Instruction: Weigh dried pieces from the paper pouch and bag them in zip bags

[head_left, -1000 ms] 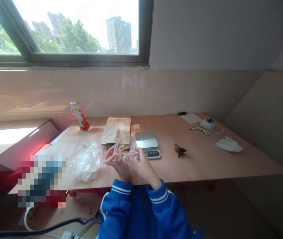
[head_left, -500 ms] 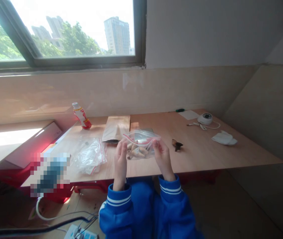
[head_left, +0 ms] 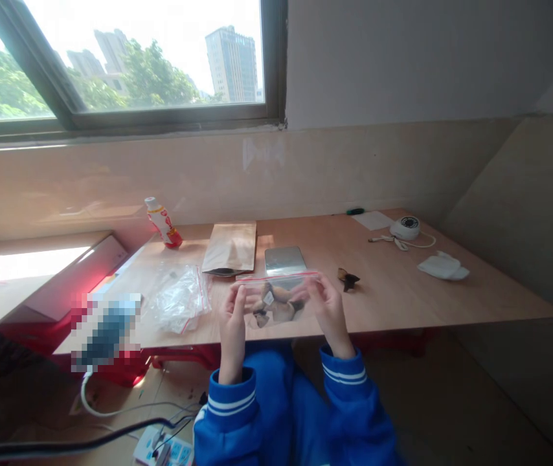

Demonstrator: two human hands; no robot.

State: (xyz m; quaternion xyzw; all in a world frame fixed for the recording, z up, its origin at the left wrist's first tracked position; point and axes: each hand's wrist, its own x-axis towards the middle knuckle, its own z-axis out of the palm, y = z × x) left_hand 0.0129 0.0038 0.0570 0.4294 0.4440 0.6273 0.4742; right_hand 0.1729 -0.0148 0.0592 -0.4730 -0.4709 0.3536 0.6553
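Observation:
A clear zip-lock bag (head_left: 276, 299) with a red seal line hangs stretched between my hands, above the table's near edge. Inside it lie several tan and dark-tipped pieces, whose kind I cannot make out, and a small white label. My left hand (head_left: 234, 307) pinches the bag's upper left corner. At the upper right corner, my right hand (head_left: 327, 304) grips it between thumb and fingers. Just behind the bag a flat silvery scale-like slab (head_left: 285, 260) rests on the table. A loose brown and black piece (head_left: 348, 279) lies right of my right hand.
Empty clear bags (head_left: 179, 299) lie at left, with a brown paper pouch (head_left: 230, 247) behind them. A red-and-white bottle (head_left: 164, 223) stands at the back left. Farther right are a white dome camera (head_left: 404, 228) with its cable and a crumpled white wrapper (head_left: 443, 266). A power strip (head_left: 164, 446) is below.
My hands have moved slightly apart and pulled the bag's top straight. The bag sits a little lower and nearer, so the silvery slab behind it shows more.

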